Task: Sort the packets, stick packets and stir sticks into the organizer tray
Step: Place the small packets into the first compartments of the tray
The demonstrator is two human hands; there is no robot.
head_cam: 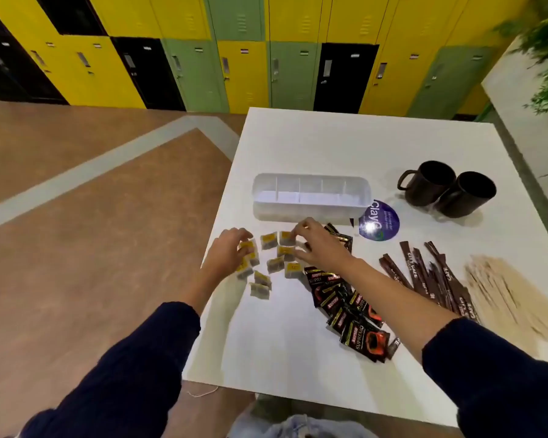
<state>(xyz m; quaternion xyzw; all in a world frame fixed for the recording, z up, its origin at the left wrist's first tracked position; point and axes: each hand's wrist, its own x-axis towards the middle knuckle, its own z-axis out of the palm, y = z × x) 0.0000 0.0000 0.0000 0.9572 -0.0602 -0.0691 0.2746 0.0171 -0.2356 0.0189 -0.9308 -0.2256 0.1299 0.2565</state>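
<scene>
Findings, taking 12 o'clock as away from the wearer.

The tray (309, 213), clear and split by dividers, stands on the white tabletop (291, 349) at 12 o'clock from both hands. We see nothing in its compartments.

We find the yellow packets (269, 241) scattered just at 6 o'clock of the tray, between and under the hands. The left hand (227, 251) is at their 9 o'clock edge. Its fingers (242, 235) are curled down and grip a small bunch of them. The right hand (321, 245) is at their 3 o'clock edge. Its fingers (299, 226) and thumb are curled against two or three packets; motion blur prevents us from telling whether they pinch any.

The black packets (361, 338) lie in an overlapping heap at 5 o'clock of the yellow ones, partly under the right forearm. The stick packets (424, 276), brown, lie fanned at 3 o'clock of that heap. The stir sticks (503, 295), pale wood, lie bunched at 3 o'clock of the stick packets, touching them.

Two dark mugs (427, 183) stand side by side at 3 o'clock of the tray. A round purple disc (380, 222) lies at the tray's 4 o'clock corner.
</scene>
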